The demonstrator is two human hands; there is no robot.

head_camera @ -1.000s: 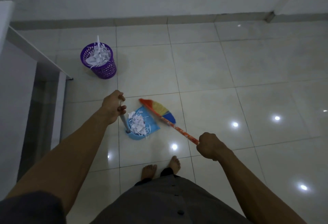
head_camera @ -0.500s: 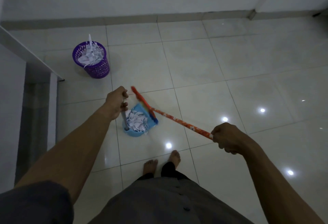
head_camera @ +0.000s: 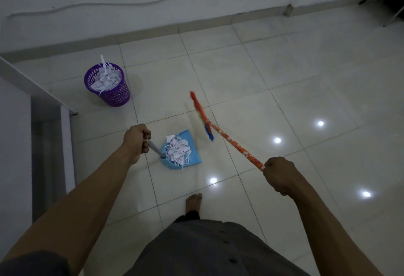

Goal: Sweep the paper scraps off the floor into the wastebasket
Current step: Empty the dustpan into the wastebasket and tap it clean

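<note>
Fingers of our left hand (head_camera: pixel 136 140) wrap the dustpan (head_camera: pixel 194 158) handle; our right hand (head_camera: pixel 279 174) grips the broom (head_camera: pixel 229 139), its bristles blurred, stick end hidden.

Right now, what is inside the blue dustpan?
A heap of white paper scraps lies inside the dustpan, toward its handle end. The heap covers the pan bottom there, so anything beneath cannot be seen.
</note>
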